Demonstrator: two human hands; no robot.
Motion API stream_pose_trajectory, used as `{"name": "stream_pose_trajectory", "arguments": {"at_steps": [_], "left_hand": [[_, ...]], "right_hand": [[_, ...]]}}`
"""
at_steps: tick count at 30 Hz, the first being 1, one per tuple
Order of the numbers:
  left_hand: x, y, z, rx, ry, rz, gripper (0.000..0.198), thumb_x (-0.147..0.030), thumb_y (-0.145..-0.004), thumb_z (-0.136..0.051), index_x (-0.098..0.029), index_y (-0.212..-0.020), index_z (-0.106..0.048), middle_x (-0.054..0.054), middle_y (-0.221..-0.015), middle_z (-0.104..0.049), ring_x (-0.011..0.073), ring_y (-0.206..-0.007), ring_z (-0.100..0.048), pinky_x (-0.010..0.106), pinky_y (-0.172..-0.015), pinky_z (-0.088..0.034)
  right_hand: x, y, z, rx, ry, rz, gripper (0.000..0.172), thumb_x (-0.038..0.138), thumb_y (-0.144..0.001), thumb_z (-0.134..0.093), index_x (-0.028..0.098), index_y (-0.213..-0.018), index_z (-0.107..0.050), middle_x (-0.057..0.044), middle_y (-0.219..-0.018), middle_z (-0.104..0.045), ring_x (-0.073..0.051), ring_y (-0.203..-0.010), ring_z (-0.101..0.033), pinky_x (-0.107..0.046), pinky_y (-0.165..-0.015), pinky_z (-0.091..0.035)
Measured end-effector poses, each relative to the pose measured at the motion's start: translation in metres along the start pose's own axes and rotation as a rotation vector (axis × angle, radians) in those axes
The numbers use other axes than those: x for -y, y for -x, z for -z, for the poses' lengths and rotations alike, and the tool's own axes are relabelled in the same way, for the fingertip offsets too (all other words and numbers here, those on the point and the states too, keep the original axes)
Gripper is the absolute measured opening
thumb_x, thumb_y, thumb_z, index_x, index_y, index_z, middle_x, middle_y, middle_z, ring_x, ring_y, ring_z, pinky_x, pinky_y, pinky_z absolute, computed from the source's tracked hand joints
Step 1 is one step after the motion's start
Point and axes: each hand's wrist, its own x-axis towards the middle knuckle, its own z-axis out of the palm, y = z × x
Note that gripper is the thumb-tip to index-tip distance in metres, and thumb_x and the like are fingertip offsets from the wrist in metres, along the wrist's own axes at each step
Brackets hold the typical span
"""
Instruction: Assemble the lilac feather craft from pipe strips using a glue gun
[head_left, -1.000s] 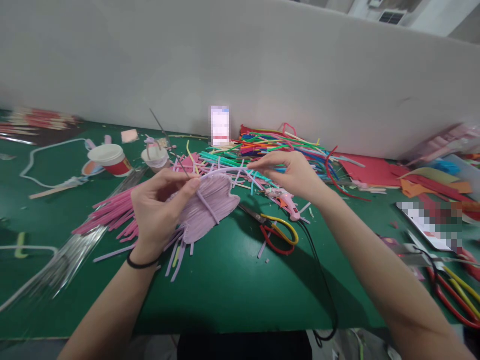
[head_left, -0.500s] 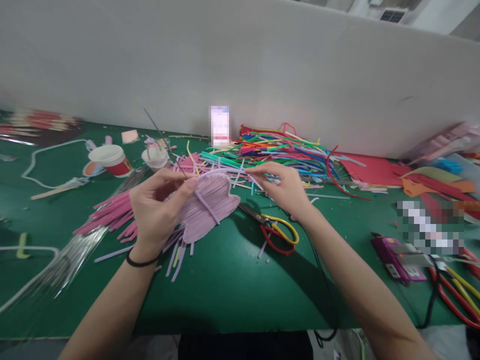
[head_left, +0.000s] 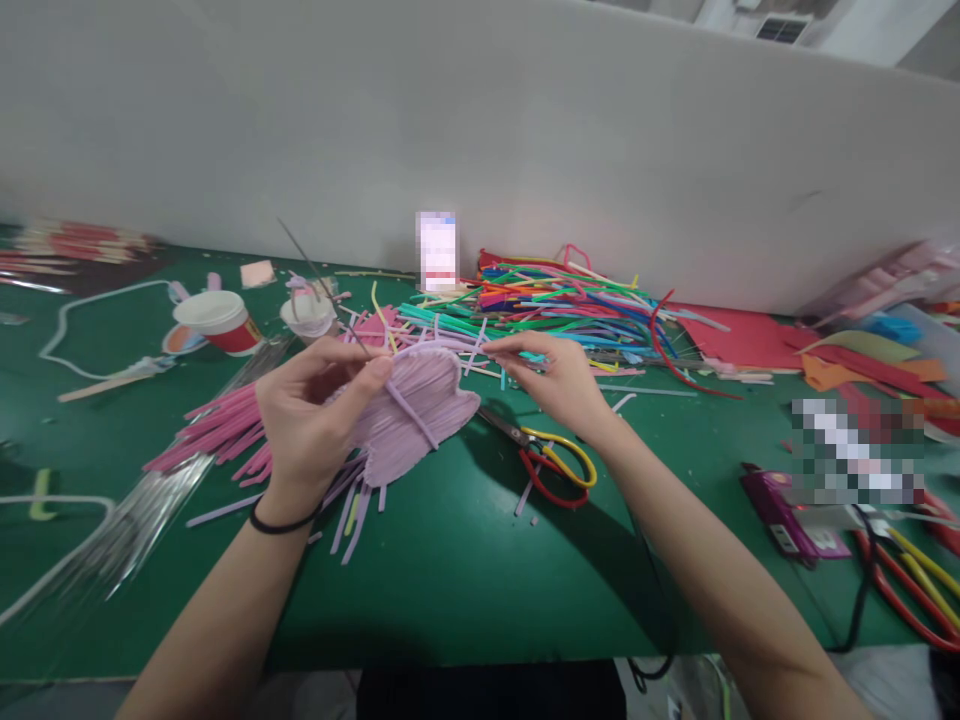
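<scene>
A lavender petal-like piece, built from rows of fuzzy pipe cleaners, is pinched at its upper left edge by my left hand. A thin dark wire sticks up and left from the same grip. Along the piece's top edge runs a loose lavender pipe cleaner. Its right end lies between the thumb and index finger of my right hand. Below my right hand, scissors with red and yellow handles lie on the green table.
Multicoloured pipe cleaners are heaped at the back, near a lit phone against the grey partition. Pink pipe cleaners, silver wires and a paper cup lie left. Red sheets and more scissors are right.
My right hand has shifted slightly left, toward the lavender piece, along the pipe cleaner. My left hand keeps its hold and the piece stays almost in place.
</scene>
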Motion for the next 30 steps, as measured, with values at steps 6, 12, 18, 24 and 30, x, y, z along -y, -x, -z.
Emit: {"name": "stream_pose_trajectory", "arguments": {"at_steps": [6,12,18,24,30], "left_hand": [[-0.0009,-0.0012,-0.001,0.0,0.004,0.002,0.009,-0.015,-0.072,-0.081,-0.022,-0.076,-0.077,-0.003,-0.068,-0.07,0.0081,-0.058,-0.057,0.021,-0.055,-0.045],[0.0003,-0.0008,-0.0007,0.004,-0.003,-0.002,0.008,-0.016,-0.073,-0.081,-0.022,-0.076,-0.077,-0.003,-0.067,-0.07,0.0093,-0.057,-0.057,0.023,-0.054,-0.045],[-0.0001,0.0002,0.0002,0.011,-0.005,0.003,0.008,-0.016,-0.073,-0.081,-0.023,-0.077,-0.077,-0.003,-0.067,-0.069,0.0096,-0.057,-0.057,0.023,-0.054,-0.045],[0.0008,-0.0004,0.0004,0.004,0.003,0.006,0.009,-0.016,-0.073,-0.081,-0.023,-0.076,-0.077,-0.003,-0.068,-0.07,0.0098,-0.058,-0.056,0.023,-0.054,-0.044],[0.0017,-0.001,0.0019,0.026,0.018,0.013,0.008,-0.017,-0.073,-0.081,-0.022,-0.076,-0.077,-0.002,-0.067,-0.069,0.0097,-0.058,-0.056,0.024,-0.055,-0.044]], "right_hand": [[-0.0026,0.0011,-0.0026,0.016,-0.023,-0.011,0.026,0.015,-0.087,-0.06,0.026,-0.103,-0.077,-0.001,-0.102,-0.078,-0.016,-0.092,-0.071,-0.029,-0.083,-0.054],[-0.0017,0.0027,-0.0016,0.043,-0.068,-0.037,0.026,0.014,-0.085,-0.061,0.027,-0.101,-0.077,0.0,-0.102,-0.078,-0.017,-0.097,-0.071,-0.031,-0.086,-0.054],[0.003,0.0075,0.0006,0.04,-0.073,-0.047,0.023,0.016,-0.086,-0.061,0.027,-0.099,-0.077,0.0,-0.101,-0.078,-0.017,-0.096,-0.071,-0.032,-0.087,-0.054],[0.0013,0.0086,-0.0003,0.02,-0.09,-0.045,0.023,0.017,-0.086,-0.062,0.028,-0.099,-0.077,0.0,-0.103,-0.078,-0.018,-0.099,-0.071,-0.034,-0.091,-0.054],[0.0017,0.0084,0.0008,0.011,-0.122,-0.034,0.024,0.016,-0.086,-0.06,0.026,-0.099,-0.077,0.0,-0.102,-0.078,-0.016,-0.096,-0.071,-0.031,-0.087,-0.054]]}}
